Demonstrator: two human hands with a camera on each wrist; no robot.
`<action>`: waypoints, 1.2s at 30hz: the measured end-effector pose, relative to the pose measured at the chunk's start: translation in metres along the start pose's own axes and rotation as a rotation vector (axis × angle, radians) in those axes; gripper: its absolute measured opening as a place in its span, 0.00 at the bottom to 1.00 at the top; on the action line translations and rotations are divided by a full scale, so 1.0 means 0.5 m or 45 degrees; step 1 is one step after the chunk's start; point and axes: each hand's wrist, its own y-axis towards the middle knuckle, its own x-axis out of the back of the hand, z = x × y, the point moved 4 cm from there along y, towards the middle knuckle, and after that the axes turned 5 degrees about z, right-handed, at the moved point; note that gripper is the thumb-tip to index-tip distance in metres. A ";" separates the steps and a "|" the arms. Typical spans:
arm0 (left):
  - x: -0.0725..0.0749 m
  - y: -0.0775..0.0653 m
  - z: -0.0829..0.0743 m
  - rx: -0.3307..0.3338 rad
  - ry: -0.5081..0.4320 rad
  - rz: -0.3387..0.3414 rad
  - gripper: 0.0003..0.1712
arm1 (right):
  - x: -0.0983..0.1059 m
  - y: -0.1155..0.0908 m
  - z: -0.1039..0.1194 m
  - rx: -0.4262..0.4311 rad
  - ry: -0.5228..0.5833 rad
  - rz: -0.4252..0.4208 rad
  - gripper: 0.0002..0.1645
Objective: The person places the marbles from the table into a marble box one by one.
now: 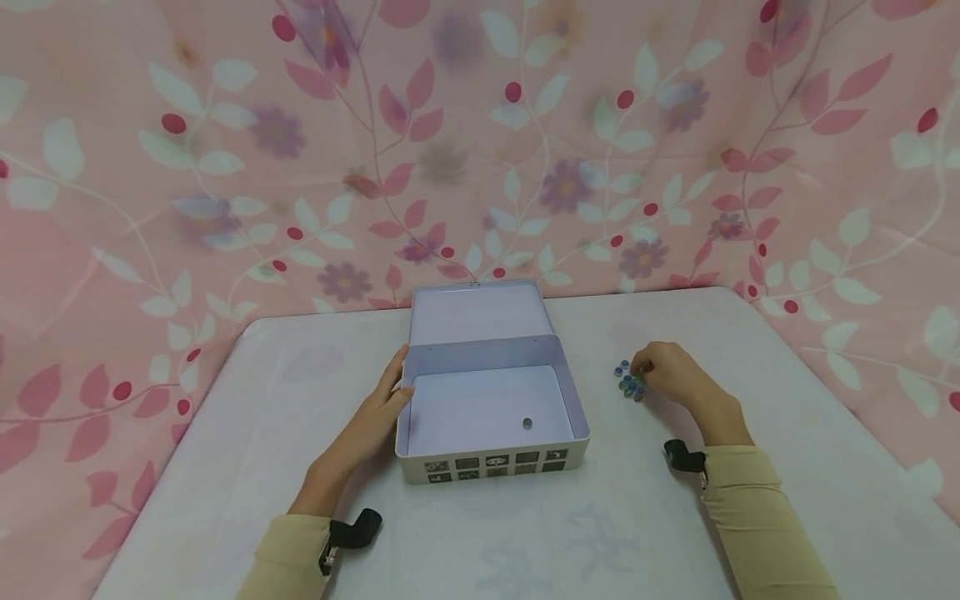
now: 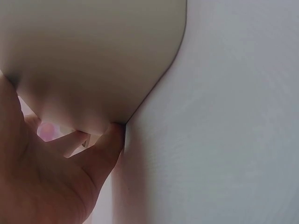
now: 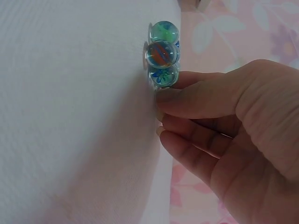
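Note:
A pale tin box (image 1: 487, 408) stands with its hinged lid (image 1: 480, 310) raised at the back. One marble (image 1: 527, 423) lies inside, toward the front right. My left hand (image 1: 375, 417) holds the box's left side, thumb over the rim; in the left wrist view its fingers (image 2: 110, 140) meet the wall near the tabletop. Right of the box, my right hand (image 1: 675, 375) reaches down to a cluster of glass marbles (image 1: 628, 385). Its thumb (image 3: 175, 99) and curled fingers come together right beside a clear marble with blue-green swirls (image 3: 164, 75); I cannot tell if they pinch one.
A white cloth covers the table (image 1: 315, 367), and a pink floral curtain (image 1: 480, 150) hangs along its back edge. Printed squares mark the box's front wall. Each wrist carries a small black camera, the left one (image 1: 358, 529) close to the box's front left corner.

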 end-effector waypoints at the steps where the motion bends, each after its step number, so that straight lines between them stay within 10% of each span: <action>1: 0.000 0.003 0.007 0.002 -0.005 -0.001 0.37 | 0.000 -0.001 0.001 -0.002 0.001 0.003 0.17; 10: -0.005 0.027 0.067 -0.054 0.003 -0.042 0.35 | 0.004 -0.005 -0.001 -0.019 -0.010 0.005 0.15; 36: -0.005 0.027 0.070 -0.042 0.012 -0.057 0.34 | 0.035 -0.017 0.066 0.040 -0.047 -0.082 0.13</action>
